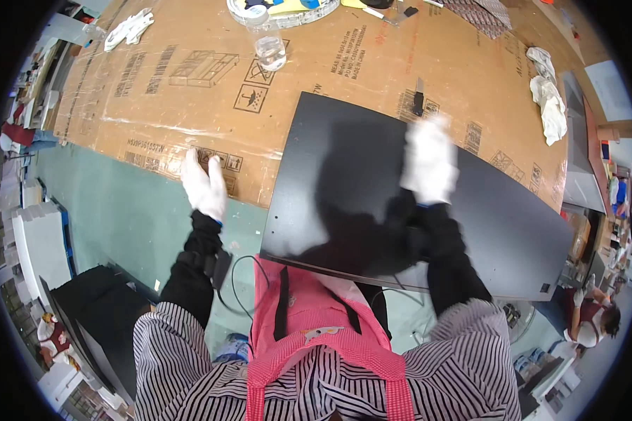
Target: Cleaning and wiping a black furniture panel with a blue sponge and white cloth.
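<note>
A large black flat panel [361, 189] lies partly on the cardboard-covered table, its near edge in front of my body and a shadow across its surface. In a white glove, my right hand [430, 160] is over the panel near its far edge; motion smears its fingers, and I cannot see whether it touches the panel or holds a white cloth. My left hand [205, 186], also gloved in white, is left of the panel by the table's near edge. Its fingers are apart and nothing is in them. A small black-handled tool [418, 104] lies just beyond the panel.
Brown cardboard [182, 112] covers the table. A clear plastic bottle [270, 53] stands near a round white tray [288, 21]. White gloves or cloths lie at the far left [130, 29] and right [549, 105]. Black boards [105, 316] lean at lower left. A co-worker [593, 316] is at right.
</note>
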### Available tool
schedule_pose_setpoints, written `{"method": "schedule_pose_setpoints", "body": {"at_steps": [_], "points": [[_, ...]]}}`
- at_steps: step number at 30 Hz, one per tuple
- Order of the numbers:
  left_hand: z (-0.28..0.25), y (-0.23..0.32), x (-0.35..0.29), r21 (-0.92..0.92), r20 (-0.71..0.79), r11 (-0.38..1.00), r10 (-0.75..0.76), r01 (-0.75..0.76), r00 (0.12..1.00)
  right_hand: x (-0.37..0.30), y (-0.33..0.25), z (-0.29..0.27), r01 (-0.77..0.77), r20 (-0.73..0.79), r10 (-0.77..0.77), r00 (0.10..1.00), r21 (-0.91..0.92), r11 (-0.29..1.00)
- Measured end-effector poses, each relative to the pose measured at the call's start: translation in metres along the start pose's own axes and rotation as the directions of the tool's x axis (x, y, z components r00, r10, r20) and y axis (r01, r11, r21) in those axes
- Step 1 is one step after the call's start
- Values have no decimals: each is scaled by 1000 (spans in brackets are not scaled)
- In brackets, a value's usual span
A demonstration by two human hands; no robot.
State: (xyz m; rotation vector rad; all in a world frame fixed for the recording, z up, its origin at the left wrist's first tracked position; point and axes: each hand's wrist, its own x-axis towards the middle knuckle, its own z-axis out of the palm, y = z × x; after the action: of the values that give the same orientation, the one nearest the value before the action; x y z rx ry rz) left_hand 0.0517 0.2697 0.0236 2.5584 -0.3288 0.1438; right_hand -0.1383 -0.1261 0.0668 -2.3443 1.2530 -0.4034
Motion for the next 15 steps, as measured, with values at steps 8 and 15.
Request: {"method": "schedule_pose_setpoints", "body": {"at_steps": [8,15], "points": [[70,2,23,233,-157,963,173,-133,972,-30,-159,114,759,90,-757,647,-174,627],[60,-19,29,328,-142,934,198,-142,970,-110,-32,1,814,133,-840,526,-366,452]]}}
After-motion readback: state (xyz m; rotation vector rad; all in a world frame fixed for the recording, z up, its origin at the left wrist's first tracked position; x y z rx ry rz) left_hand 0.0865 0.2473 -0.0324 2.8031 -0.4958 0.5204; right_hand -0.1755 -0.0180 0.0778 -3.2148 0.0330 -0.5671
